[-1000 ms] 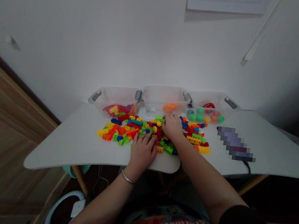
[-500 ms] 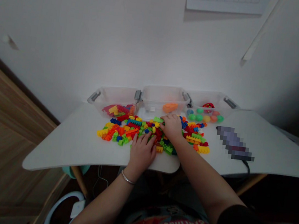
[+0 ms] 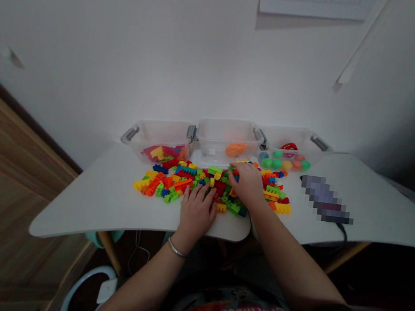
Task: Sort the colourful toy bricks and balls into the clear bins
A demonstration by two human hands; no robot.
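Note:
A heap of colourful toy building bricks (image 3: 183,184) is spread over the middle of the white table. My left hand (image 3: 198,209) lies flat at the heap's near edge, its fingers spread over the bricks. To its right and farther in, my right hand (image 3: 248,185) reaches over the heap with thumb and forefinger apart. Bricks lie under its fingertips, which are partly hidden. A bright green brick (image 3: 215,170) and a yellow piece (image 3: 212,182) lie between the two hands.
Behind the heap stand a left clear bin (image 3: 165,130) with red and yellow bricks, a middle bin (image 3: 229,128) with an orange piece, and a right bin (image 3: 300,136) with coloured balls. A blurred-out phone-like device (image 3: 325,200) with a cable lies on the table (image 3: 376,196) at right.
My right hand has shifted right over the heap, uncovering the green brick near its fingers. My left hand has stayed in place.

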